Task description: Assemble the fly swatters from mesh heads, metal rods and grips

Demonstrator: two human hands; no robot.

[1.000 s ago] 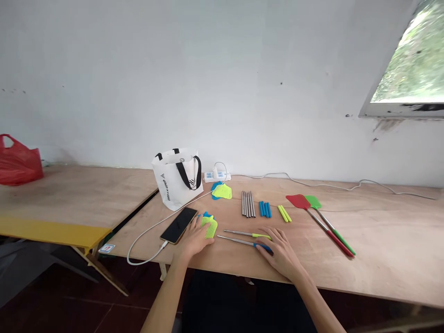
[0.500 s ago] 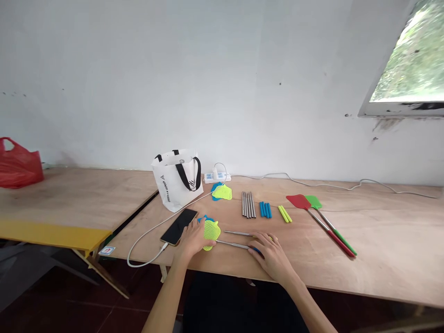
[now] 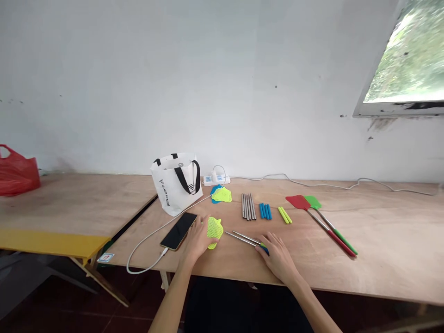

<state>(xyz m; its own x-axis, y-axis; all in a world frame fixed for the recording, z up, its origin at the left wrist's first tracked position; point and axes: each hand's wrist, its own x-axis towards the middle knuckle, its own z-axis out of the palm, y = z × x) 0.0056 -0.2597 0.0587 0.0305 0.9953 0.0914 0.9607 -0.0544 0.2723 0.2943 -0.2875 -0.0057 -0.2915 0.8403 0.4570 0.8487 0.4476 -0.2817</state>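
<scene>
Two hands: both low at the near edge of the wooden table [image 3: 381, 249], one to each side of the middle.
Left fingers: closed around a yellow-green mesh head [image 3: 214, 226], which is tilted up off the board; the left hand [image 3: 197, 239] sits just right of the phone.
Right fingers: bent over the blue and yellow grip ends of two metal rods [image 3: 243, 237]; whether the right hand [image 3: 278, 259] clasps or only presses them cannot be told.
Rods: on the table, bare tips pointing left, close to the mesh head.
Phone [image 3: 178, 230]: dark screen up, white cable [image 3: 142, 240] plugged in.
Farther back: white tote bag [image 3: 176, 182], power strip [image 3: 217, 178], blue and yellow mesh heads [image 3: 221, 194], bundle of bare rods [image 3: 248, 206], blue grips [image 3: 265, 210], yellow-green grips [image 3: 285, 214].
Right: red swatter [image 3: 298, 201] and green swatter [image 3: 313, 201], side by side.
Far left: red plastic bag [image 3: 17, 169] on the neighbouring table.
</scene>
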